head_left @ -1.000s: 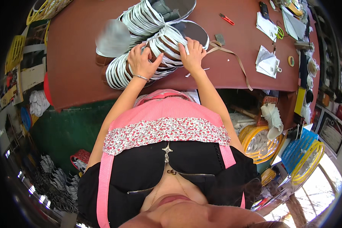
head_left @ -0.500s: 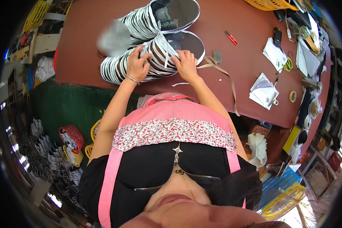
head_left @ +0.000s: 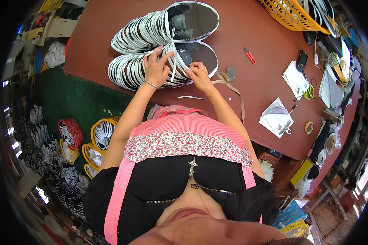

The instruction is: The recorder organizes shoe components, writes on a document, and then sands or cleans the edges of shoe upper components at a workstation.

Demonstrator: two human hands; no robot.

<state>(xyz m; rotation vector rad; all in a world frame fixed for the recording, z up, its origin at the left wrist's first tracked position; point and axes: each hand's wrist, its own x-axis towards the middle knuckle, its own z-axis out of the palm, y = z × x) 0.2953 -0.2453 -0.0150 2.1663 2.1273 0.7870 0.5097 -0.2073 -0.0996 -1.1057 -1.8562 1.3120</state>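
1. On a red-brown table (head_left: 259, 87), we are seeing two stacks of shoe pieces lying side by side: the near stack (head_left: 126, 72) under the hands, close to the front edge, and the far stack (head_left: 143, 34) just beyond.
2. The left hand (head_left: 156, 69) is resting on the near stack, fingers apart. The right hand (head_left: 200, 76) is sitting at its right end, fingers bent close together; we are unable to tell whether they are gripping anything, as the tips are blending into the white edging.
3. A white ribbon (head_left: 174, 66) is hanging between the hands; we are judging that a careless tug on it could pull pieces out of line.
4. We are also weighing a slip: uneven pressure could fan the layers or roll the near stack off the edge.
5. A tan strap (head_left: 234, 91) is curving just beside the right forearm, where it could snag; a loose white strip (head_left: 191, 97) is lying in front.
6. Farther right, red snips (head_left: 249, 55), green scissors (head_left: 308, 92) and a yellow basket (head_left: 288, 15) are standing clear of the hands.
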